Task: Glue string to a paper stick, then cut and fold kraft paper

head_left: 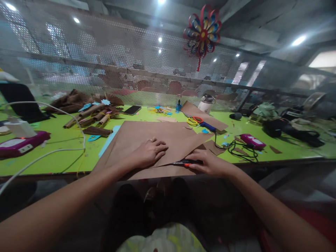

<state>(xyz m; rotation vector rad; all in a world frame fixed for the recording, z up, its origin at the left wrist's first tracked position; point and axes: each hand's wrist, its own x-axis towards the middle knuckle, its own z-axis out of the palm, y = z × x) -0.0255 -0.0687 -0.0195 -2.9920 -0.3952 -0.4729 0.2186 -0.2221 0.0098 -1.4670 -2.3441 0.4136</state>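
A large sheet of brown paper (147,134) lies on the green table in front of me, its lower edge at the table's front. My left hand (151,151) rests flat on the sheet, fingers stretched out and a ring on one finger. To its right, my right hand (203,161) is closed around scissors (183,162) with black and orange-red handles. Their dark blades point left, along a cut line in the paper. Above the blades, the cut edge of the sheet lifts slightly at the right. My fingers partly hide the handles.
Behind the sheet are yellow-and-red scissors (194,121), a blue-handled tool (208,126) with a black cord, and a phone (132,110). Rolled brown paper pieces (90,115) lie at left, near a purple power strip (23,143) with a white cable. A bottle (205,103) stands behind.
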